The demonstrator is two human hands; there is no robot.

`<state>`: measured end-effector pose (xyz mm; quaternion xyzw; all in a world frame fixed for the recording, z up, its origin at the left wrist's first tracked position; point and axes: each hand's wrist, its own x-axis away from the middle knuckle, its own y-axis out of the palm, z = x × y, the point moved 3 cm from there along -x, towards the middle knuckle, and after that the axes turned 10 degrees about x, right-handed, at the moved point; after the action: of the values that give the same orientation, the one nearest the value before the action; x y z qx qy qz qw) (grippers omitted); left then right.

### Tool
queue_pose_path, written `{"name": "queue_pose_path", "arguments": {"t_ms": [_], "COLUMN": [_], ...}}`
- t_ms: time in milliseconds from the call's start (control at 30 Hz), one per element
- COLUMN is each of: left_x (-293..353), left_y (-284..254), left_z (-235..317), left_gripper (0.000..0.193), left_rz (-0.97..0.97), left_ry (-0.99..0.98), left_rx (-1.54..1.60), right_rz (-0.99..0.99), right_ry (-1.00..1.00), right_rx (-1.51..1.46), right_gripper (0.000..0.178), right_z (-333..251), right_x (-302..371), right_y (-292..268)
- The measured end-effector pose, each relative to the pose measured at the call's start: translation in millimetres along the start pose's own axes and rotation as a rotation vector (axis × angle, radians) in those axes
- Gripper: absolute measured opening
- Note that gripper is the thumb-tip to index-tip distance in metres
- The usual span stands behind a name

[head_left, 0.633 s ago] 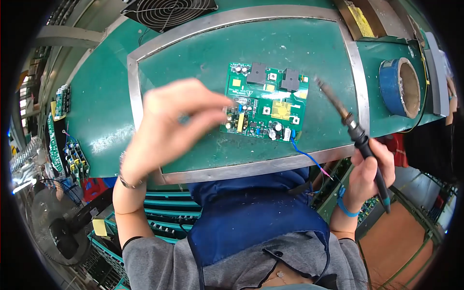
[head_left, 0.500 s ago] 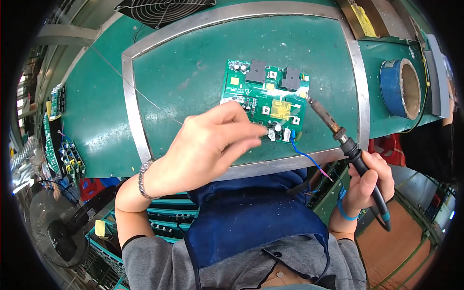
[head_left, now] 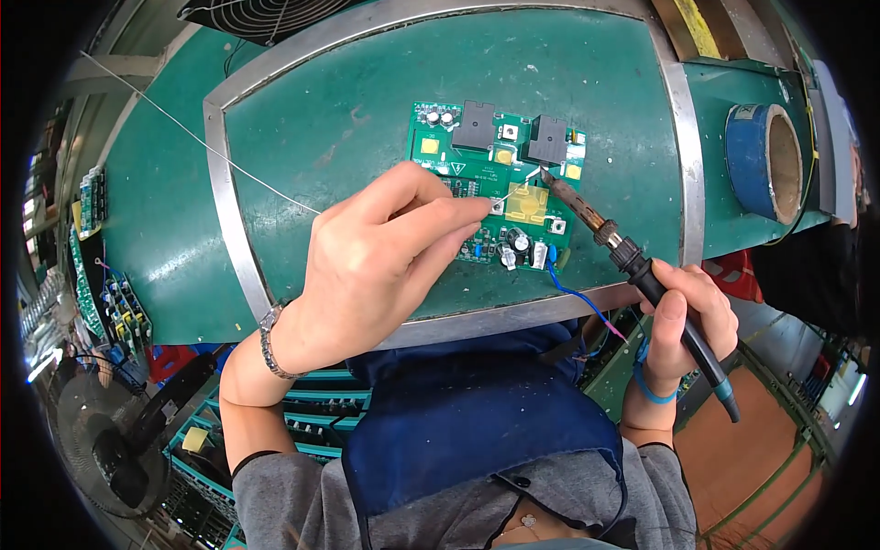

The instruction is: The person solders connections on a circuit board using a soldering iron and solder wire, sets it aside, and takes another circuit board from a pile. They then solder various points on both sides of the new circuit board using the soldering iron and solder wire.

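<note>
A green circuit board (head_left: 483,171) lies on the green bench top, carrying two black box-shaped components (head_left: 474,126), small capacitors and a yellow patch. My left hand (head_left: 376,261) is over the board's lower left part, thumb and fingers pinched on a thin solder wire (head_left: 266,181). The wire trails off to the upper left, and its short free end reaches toward the iron's tip. In my right hand (head_left: 689,321) is a soldering iron (head_left: 632,259), held by its black handle. Its tip is at the board, just below the right black component.
A metal strip (head_left: 680,137) frames the work area. To the right stands a blue-sided tape roll (head_left: 756,165). A black fan grille (head_left: 266,16) sits at the far edge. Other circuit boards (head_left: 126,307) stand at the left, and a blue wire (head_left: 579,294) hangs off the board toward me.
The iron has moved left and its tip is now below the right black component. My left hand has brought the solder's end up toward it. The board appears slightly further left.
</note>
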<state>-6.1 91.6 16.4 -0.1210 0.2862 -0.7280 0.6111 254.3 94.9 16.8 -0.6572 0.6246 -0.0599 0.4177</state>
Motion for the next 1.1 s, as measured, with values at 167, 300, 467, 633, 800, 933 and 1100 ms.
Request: {"name": "queue_pose_path", "arguments": {"t_ms": [167,300,467,633,800,933,1100], "left_x": [-2.0,-2.2,-2.0,-2.1,-2.0,-2.0,-3.1], "left_y": [2.0,2.9,4.8,4.2,1.1,1.0,8.7], "left_z": [-0.8,-0.8,0.6,3.1,4.5,11.5,13.4], "left_gripper": [0.022,0.022,0.023,0.024,0.019,0.024,0.024], "left_rz": [0.007,0.008,0.0,-0.005,0.044,-0.003,-0.037], "left_ry": [0.035,0.045,0.059,0.043,0.054,0.009,0.08], "left_rx": [-0.039,-0.046,-0.061,-0.071,-0.102,-0.055,-0.062], "right_rz": [-0.013,-0.023,-0.035,-0.073,-0.076,-0.021,0.082], "right_ry": [-0.004,-0.012,-0.042,-0.101,-0.149,-0.113,-0.04], "right_rx": [0.007,0.026,0.024,-0.008,-0.016,-0.038,0.005], "right_gripper": [0.019,0.018,0.017,0.017,0.016,0.02,0.024], "right_z": [-2.0,-4.9,-7.6,-7.0,-5.2,-3.3,2.9], "right_x": [-2.6,-3.1,-2.8,-2.9,-2.2,2.0,10.9], "right_y": [1.9,1.7,2.5,2.5,2.0,-9.7,-19.5]}}
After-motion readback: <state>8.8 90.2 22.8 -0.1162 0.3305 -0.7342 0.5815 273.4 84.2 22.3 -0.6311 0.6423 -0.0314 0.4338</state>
